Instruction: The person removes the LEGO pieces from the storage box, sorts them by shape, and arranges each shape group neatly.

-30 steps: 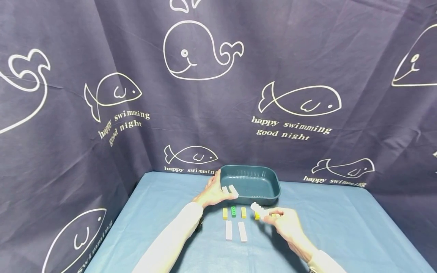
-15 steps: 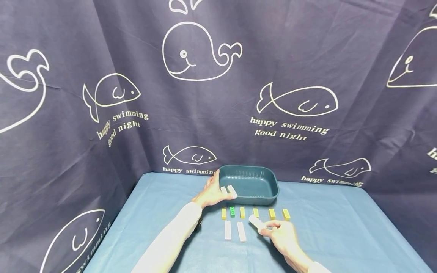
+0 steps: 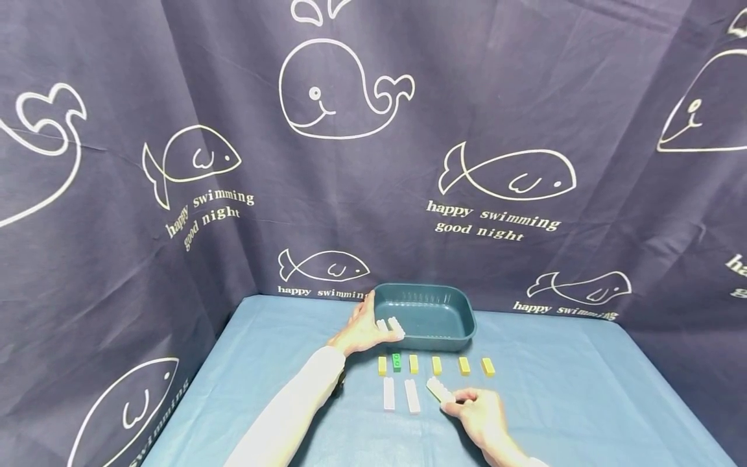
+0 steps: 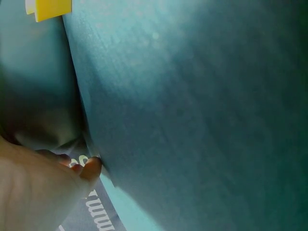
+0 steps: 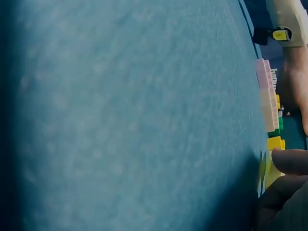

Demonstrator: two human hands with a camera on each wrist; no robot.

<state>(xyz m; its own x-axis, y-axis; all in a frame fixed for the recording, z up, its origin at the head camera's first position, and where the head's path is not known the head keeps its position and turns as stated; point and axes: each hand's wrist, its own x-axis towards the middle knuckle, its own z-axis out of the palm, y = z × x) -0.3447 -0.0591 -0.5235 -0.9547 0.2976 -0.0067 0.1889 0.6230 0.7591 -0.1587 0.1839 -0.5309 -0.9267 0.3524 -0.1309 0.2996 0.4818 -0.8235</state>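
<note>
My right hand (image 3: 481, 415) pinches the near end of a long white toy brick (image 3: 439, 390), low over the table and slanting toward the row. In the right wrist view this brick (image 5: 272, 169) looks pale yellow beside the thumb. Two more long white bricks, one at the left (image 3: 389, 394) and one beside it (image 3: 412, 396), lie side by side on the table. My left hand (image 3: 358, 332) stays at the left front corner of a teal bin (image 3: 440, 344), holding two white bricks (image 3: 396, 326) between thumb and fingers; the left wrist view does not show them.
Small bricks form a row in front of the bin: a green one (image 3: 397, 362) and several yellow ones (image 3: 436, 366). A blue cloth (image 3: 560, 389) covers the table. Behind hangs a dark curtain (image 3: 373, 194) with whale and fish drawings.
The right hand has moved toward me and down with its white brick, from over the yellow bricks to beside the two lying white ones. The left hand has stayed put.
</note>
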